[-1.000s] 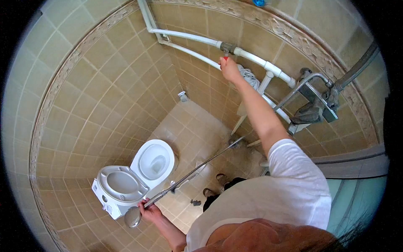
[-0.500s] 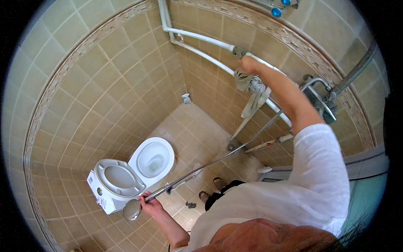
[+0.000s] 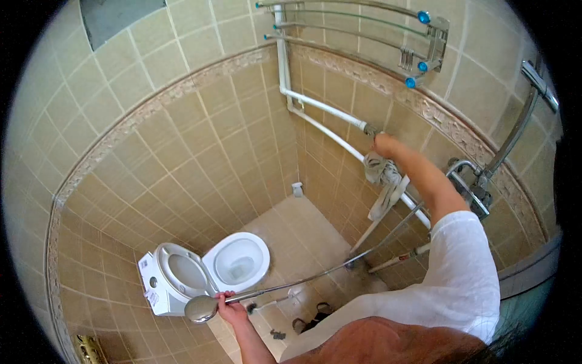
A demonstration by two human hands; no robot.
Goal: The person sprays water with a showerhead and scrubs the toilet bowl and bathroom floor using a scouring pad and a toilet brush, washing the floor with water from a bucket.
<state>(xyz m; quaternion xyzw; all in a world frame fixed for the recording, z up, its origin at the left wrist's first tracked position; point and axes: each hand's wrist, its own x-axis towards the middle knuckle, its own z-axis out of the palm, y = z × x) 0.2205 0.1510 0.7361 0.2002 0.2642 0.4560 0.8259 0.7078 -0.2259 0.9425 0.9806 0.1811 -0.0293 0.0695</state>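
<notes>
My left hand (image 3: 231, 308) is closed around the handle of a chrome shower head (image 3: 201, 309), held low in front of the toilet (image 3: 262, 250). From its handle the metal shower hose (image 3: 327, 271) runs up to the right toward the wall mixer. My right hand (image 3: 384, 145) reaches to the right wall, closed on a small grey rag (image 3: 371, 130) against the upper white pipe (image 3: 327, 108). Its fingers are partly hidden. Just below that hand, a mop head (image 3: 383, 173) of grey cloth hangs at the lower pipe.
The shower mixer (image 3: 476, 194) sticks out on the right wall, with a slide bar (image 3: 521, 127) above. A metal towel rack (image 3: 357, 30) is high in the corner. A toilet brush (image 3: 270, 303) and a small dark object (image 3: 277, 334) lie on the tiled floor.
The view has tilted upward, bringing the towel rack into sight. My right hand stays at the upper pipe with the rag, and my left hand keeps hold of the shower head.
</notes>
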